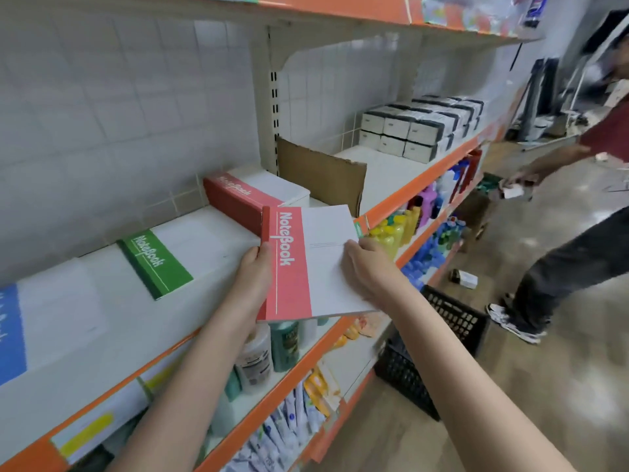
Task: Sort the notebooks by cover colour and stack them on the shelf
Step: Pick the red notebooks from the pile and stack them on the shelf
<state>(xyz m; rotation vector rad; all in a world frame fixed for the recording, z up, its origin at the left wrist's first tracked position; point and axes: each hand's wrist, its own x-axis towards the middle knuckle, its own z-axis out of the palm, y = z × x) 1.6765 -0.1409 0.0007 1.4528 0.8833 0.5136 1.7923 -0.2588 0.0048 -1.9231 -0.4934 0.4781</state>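
Observation:
A red-and-white notebook (308,260) is held flat over the front edge of the white shelf (204,240). My left hand (253,277) grips its red spine side, and my right hand (369,267) holds its white right edge. Behind it on the shelf stands a thick stack of red notebooks (245,195). A green notebook (155,262) lies further left, and a blue notebook (12,332) sits at the far left edge of the view.
A brown cardboard divider (320,172) stands right of the red stack, with white-and-black boxes (422,127) beyond it. Bottles fill the lower shelves. A black crate (452,335) sits on the floor. Another person (578,233) bends down in the aisle at right.

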